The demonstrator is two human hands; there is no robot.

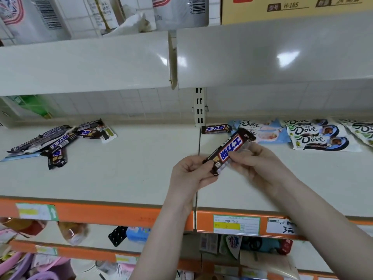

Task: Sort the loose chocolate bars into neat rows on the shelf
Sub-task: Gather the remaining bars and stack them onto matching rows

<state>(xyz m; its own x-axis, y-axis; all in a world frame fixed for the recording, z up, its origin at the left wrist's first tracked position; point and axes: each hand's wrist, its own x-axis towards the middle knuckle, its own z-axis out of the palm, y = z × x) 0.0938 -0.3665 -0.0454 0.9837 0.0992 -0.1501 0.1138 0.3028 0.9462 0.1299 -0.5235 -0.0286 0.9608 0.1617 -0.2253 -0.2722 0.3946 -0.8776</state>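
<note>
From the head camera, the only view we have, we judge the sorting to be in its early part. One dark Snickers bar (216,129) already lies flat at the back of the shelf (141,178), beyond our hands and just above the far tip of the bar we are holding; it reads to us as the start of a row. To its right, past our right hand, the Dove packets (314,134) lie overlapping in a rough line, touching one another. Well off to the left of our left hand a loose pile of bars (58,142) is still heaped at odd angles, some across others, with a pale wrapper beneath; we cannot count them surely, since the edge of the wide view smears them. That heap is what is left to do.

The held bar (228,151) sits between our two hands, tilted, its near end low on the left and its far end high on the right, raised above the shelf, not resting on it. Our left hand (191,172) has its fingers curled and pinches the near end between thumb and fingertips. Our right hand (260,158) grips the middle and far part from the right side, thumb on the printed face, fingers wrapped behind. Both are closed on the wrapper.
</note>
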